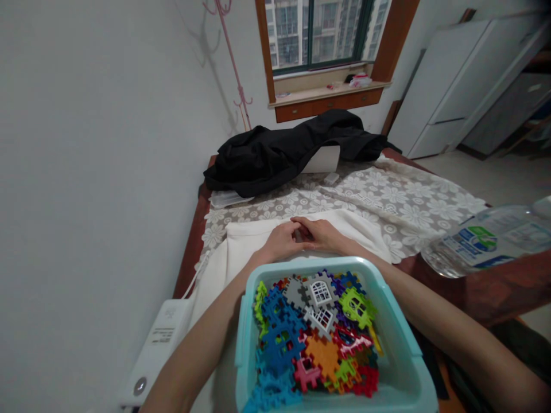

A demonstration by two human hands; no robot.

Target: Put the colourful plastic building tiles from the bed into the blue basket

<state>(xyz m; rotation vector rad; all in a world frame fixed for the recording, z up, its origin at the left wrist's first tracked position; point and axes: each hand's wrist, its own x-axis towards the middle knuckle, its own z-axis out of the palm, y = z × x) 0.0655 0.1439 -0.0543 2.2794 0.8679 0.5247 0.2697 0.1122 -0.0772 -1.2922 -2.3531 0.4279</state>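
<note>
A light-blue plastic bin [307, 265] stands close in front of me, filled with colourful interlocking plastic building pieces [322, 353]. Among them are a grey window piece [321, 291], a lime-green one [358, 307] and a cluster of blue ones [282, 332]. My forearms pass on either side of the bin. Beyond its far rim, my left hand [282, 241] and my right hand [325, 234] meet on a white cloth [241, 241]. Their fingers are curled in and touch each other, with nothing seen in them.
A large clear water bottle [486, 238] stands on the table at right. A white device [161, 344] lies at lower left with a cable. At the far end, black fabric [279, 152] partly covers a white box [323, 159] on the lace tablecloth [413, 201]. A wall borders the left.
</note>
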